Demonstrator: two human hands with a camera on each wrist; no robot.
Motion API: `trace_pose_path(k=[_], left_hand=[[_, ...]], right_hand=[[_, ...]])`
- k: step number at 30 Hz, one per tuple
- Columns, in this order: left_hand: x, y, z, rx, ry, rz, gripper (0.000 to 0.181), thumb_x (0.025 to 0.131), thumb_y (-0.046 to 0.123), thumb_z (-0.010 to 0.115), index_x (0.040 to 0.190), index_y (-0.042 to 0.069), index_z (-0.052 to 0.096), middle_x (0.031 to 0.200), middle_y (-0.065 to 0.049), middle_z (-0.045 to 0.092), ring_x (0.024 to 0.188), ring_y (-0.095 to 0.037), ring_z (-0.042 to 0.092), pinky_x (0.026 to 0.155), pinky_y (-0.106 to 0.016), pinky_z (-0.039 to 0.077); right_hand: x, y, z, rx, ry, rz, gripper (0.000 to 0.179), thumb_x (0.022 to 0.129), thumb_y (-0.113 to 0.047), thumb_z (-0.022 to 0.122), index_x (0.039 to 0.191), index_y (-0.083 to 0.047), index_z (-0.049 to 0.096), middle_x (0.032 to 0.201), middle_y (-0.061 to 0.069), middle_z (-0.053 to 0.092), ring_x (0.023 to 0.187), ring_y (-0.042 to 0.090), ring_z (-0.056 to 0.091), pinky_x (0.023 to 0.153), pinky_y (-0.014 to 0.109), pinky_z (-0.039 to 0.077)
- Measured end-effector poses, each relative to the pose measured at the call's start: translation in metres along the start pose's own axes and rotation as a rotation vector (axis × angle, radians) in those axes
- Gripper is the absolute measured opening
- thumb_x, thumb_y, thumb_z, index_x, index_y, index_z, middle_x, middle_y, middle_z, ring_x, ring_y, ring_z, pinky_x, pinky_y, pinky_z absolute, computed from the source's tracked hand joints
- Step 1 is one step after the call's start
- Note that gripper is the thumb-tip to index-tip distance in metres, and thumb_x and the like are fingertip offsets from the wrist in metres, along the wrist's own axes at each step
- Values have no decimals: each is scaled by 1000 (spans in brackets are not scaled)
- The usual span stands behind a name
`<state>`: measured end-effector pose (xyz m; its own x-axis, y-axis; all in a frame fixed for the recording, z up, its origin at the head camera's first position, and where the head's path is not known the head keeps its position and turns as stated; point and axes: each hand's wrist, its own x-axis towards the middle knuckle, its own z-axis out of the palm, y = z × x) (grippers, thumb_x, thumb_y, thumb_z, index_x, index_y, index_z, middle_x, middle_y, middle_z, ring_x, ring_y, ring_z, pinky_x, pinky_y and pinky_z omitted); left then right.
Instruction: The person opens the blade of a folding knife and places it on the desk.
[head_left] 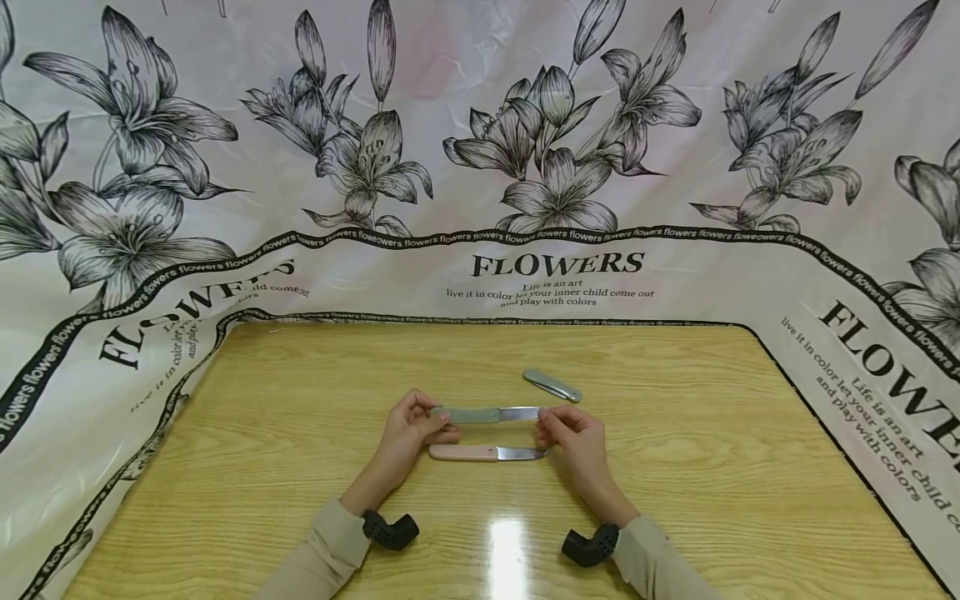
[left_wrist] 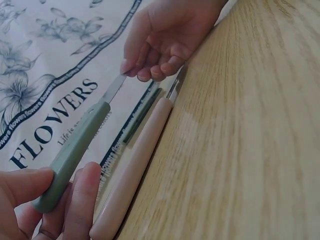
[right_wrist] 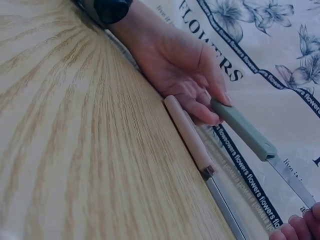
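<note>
A knife with a green handle (head_left: 472,415) is held level above the table between both hands. My left hand (head_left: 415,425) grips the handle's end, thumb on top and fingers beneath. At the other end, my right hand (head_left: 576,435) pinches the blade's tip with thumb and fingertips. Just nearer to me lies a second knife with a pink handle (head_left: 462,452), its blade (head_left: 521,454) out and pointing right. In the left wrist view the green-handled knife (left_wrist: 75,150) is raised beside the pink one (left_wrist: 135,175).
Beyond the hands, to the right, a folded grey-green knife (head_left: 552,385) lies on the wooden table (head_left: 300,375). A white flower-printed cloth (head_left: 420,275) rises around the table's back and sides. Black curved devices (head_left: 392,531) sit on both wrists.
</note>
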<state>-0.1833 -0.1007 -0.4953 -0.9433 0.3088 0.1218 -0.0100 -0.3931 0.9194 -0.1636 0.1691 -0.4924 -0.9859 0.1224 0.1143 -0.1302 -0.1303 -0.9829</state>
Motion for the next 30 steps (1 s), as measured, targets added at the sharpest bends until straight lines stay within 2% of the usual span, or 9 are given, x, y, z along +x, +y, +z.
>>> trace_pose_path(k=[5, 10, 15, 20, 23, 30], left_hand=[[1, 1, 1, 22, 40, 11, 26, 96, -2, 62, 110, -11, 42, 95, -21, 60, 82, -26, 72, 79, -39, 60], [1, 1, 0, 110, 71, 26, 28, 96, -2, 62, 114, -14, 44, 95, -28, 59, 79, -26, 71, 75, -40, 61], [2, 3, -2, 175, 80, 11, 31, 96, 1, 63, 117, -15, 47, 94, -31, 58, 78, -26, 69, 73, -38, 61], [1, 4, -4, 189, 76, 14, 32, 96, 4, 65, 116, -15, 49, 93, -32, 59, 77, -26, 69, 72, -37, 61], [1, 3, -5, 156, 92, 22, 33, 95, 3, 65, 116, -17, 48, 92, -27, 61, 77, -24, 70, 72, -36, 61], [1, 3, -1, -14, 160, 5, 36, 94, -7, 61, 119, -22, 41, 87, -14, 62, 76, -23, 73, 77, -35, 60]], right_hand=[[0, 0, -1, -21, -21, -5, 18, 94, 2, 65, 92, 20, 64, 73, 11, 68, 59, 15, 65, 57, 27, 58], [2, 0, -3, -42, -46, -6, 21, 96, 0, 64, 94, 21, 64, 75, 13, 68, 60, 15, 65, 58, 26, 58], [3, -1, -5, -32, -53, 20, 24, 95, -2, 66, 98, 21, 64, 77, 12, 69, 62, 15, 65, 59, 26, 58], [4, -2, -6, -11, -44, 41, 24, 93, -2, 68, 98, 21, 64, 76, 11, 70, 62, 16, 66, 60, 27, 59], [4, -2, -6, -5, -52, 45, 23, 92, 0, 68, 98, 22, 63, 76, 10, 70, 62, 16, 66, 60, 27, 59], [4, -1, -7, -9, -98, 32, 20, 93, 3, 65, 98, 23, 63, 76, 6, 70, 65, 14, 66, 61, 25, 58]])
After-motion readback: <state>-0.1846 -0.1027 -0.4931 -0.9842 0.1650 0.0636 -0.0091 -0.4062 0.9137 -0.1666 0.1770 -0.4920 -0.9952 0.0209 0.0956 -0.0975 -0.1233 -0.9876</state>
